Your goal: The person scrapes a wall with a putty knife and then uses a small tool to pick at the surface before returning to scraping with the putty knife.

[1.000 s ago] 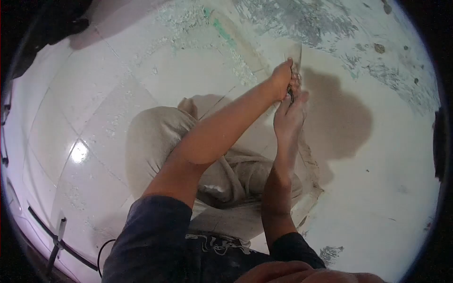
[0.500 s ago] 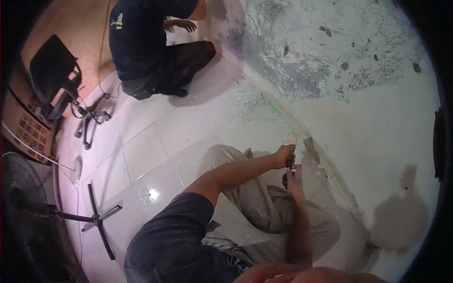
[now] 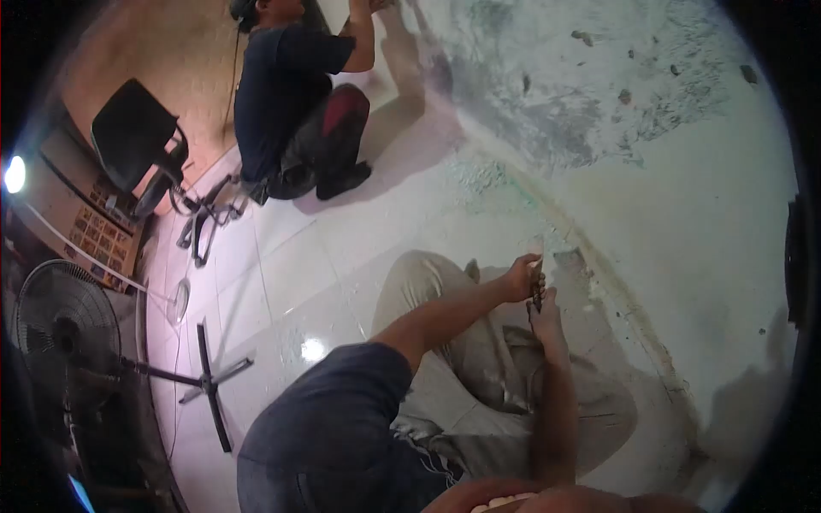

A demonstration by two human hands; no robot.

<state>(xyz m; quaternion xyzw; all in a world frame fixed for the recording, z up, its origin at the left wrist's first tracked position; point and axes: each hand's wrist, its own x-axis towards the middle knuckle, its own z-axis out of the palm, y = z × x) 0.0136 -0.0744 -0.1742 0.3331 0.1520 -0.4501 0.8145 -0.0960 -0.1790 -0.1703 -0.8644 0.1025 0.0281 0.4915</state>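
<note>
Both my hands grip a scraper (image 3: pixel 536 292), one above the other on its dark handle. My left hand (image 3: pixel 520 279) is closed around the part near the blade, which is pale and hard to make out against the floor. Just below it, my right hand (image 3: pixel 546 318) is closed on the lower end of the handle. The hands are over my crossed legs in beige trousers (image 3: pixel 466 368), close to the foot of the wall (image 3: pixel 684 248). A rough, debris-strewn strip (image 3: pixel 611 295) runs along that wall's base.
A co-worker (image 3: pixel 286 103) squats farther along the wall, arms raised. Left are a black office chair (image 3: pixel 137 137), a standing fan (image 3: pixel 68 316) and a dark cross-shaped base (image 3: pixel 205 380) on the tiled floor (image 3: pixel 295 256). Crumbs (image 3: pixel 483 179) lie by the wall; its upper part has patchy grey marks (image 3: pixel 547 111).
My view has shifted, bringing the fan and a lamp further in. The scraper's blade shows narrower now. The co-worker has risen from a lower bend, with arms up toward the wall.
</note>
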